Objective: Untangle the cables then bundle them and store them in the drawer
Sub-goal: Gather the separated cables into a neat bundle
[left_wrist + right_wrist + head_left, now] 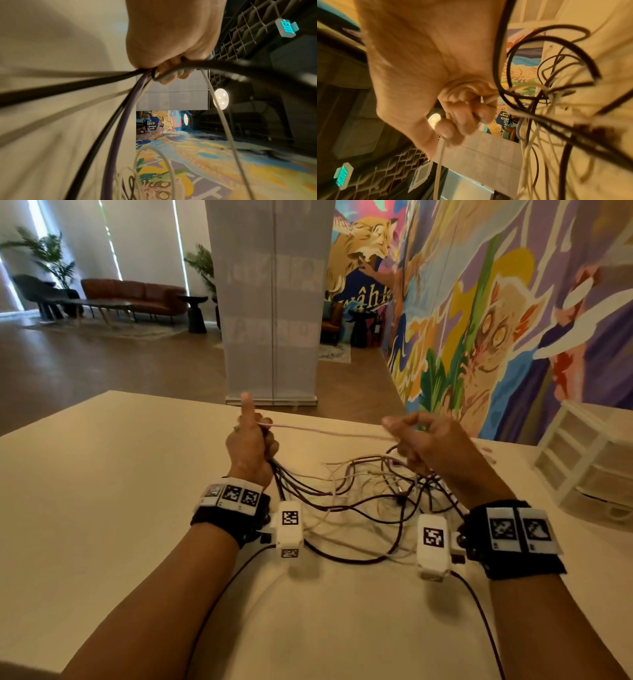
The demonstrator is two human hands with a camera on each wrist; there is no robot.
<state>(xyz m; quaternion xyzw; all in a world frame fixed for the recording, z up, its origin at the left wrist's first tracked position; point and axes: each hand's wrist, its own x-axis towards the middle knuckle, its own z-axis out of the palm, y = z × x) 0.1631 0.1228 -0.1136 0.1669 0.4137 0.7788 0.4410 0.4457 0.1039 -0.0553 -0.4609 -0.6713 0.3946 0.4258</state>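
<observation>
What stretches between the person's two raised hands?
A pale cable, pulled taut from left hand to right hand, above the tangle; head view.

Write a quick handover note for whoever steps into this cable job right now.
Left hand: grips a gathered bunch of dark and light cables, index finger raised.
Right hand: pinches a white cable stretched taut between both hands.
Tangle: still knotted on the table.
Drawer unit: at the table's right, nothing stored yet.
Left: finish untangling, bundle, store.
</observation>
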